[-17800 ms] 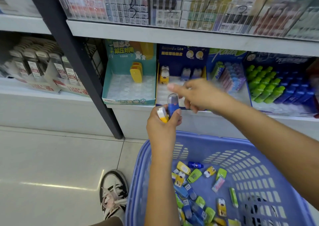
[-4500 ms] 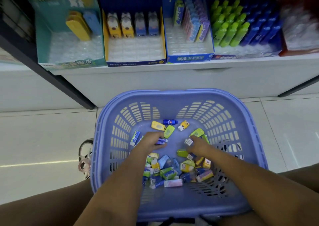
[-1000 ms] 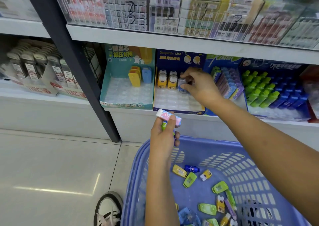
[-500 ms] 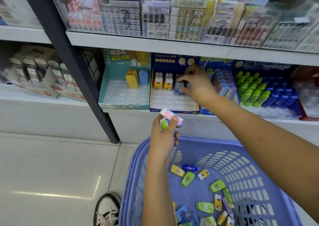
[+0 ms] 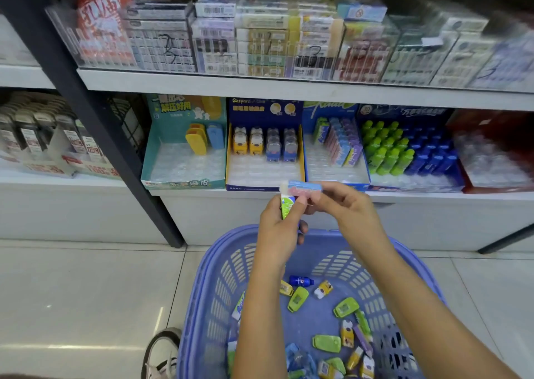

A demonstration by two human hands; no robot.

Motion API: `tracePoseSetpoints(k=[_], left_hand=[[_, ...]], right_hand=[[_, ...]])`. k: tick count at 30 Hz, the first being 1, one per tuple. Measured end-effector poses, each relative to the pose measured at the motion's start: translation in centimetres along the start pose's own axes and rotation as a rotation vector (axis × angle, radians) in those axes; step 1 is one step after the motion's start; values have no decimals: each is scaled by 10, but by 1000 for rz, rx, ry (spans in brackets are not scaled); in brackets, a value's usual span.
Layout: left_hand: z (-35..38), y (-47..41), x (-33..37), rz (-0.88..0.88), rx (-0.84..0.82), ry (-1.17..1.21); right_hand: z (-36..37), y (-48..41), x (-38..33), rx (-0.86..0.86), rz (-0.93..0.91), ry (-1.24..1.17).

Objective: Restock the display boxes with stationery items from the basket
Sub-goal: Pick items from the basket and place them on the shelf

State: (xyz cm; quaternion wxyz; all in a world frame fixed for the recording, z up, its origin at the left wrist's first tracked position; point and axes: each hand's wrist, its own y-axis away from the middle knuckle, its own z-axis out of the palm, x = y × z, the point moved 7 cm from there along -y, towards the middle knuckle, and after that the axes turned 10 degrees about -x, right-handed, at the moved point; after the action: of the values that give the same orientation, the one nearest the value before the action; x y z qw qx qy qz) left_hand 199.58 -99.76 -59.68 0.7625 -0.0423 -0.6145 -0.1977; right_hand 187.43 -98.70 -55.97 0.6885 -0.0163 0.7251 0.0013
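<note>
Just above the basket (image 5: 208,277), my right hand (image 5: 344,205) is back from the navy display box (image 5: 254,188) beyond, that piece placed. It now pinches the pink eraser (image 5: 303,189), which my left hand (image 5: 278,228) grips together with a green eraser (image 5: 286,206); I judge it goes on the shelf next.

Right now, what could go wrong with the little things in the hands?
The left hand grips a green pack while the right hand pinches the pink-and-blue pack above it. Pulling one might loosen the other. Both hands are over the far rim of the basket, so a dropped pack might miss it and land on the floor.
</note>
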Motion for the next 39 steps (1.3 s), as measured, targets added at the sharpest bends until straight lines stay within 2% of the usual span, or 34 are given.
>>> tracePoseSetpoints(k=[5,8,11,17,24,29,32,34,37,39], left_hand=[[14,0,-11,-89,17,51],[14,-2,-15,-155,25,145],[13,-5,-16,-177,38,204],[11,-8,-19,-174,53,229],[10,-13,-22,-168,62,227],[10,-16,-24,-172,55,210],[10,-16,-25,-173,59,219],[10,-16,-25,-180,62,243],[12,-17,-25,-196,54,357],[13,-17,-24,-189,47,457]], right_hand=[[-51,-3,-12,230,-66,54],[-87,-8,-22,325,-103,181],[-106,-19,-32,298,-112,420],[-122,-51,-29,218,81,686],[-117,-81,-23,303,108,792],[-107,-94,-11,254,341,850],[-97,-98,-7,250,454,813],[-92,-97,-1,252,498,671],[-93,-88,2,309,415,385],[-95,-83,0,344,382,349]])
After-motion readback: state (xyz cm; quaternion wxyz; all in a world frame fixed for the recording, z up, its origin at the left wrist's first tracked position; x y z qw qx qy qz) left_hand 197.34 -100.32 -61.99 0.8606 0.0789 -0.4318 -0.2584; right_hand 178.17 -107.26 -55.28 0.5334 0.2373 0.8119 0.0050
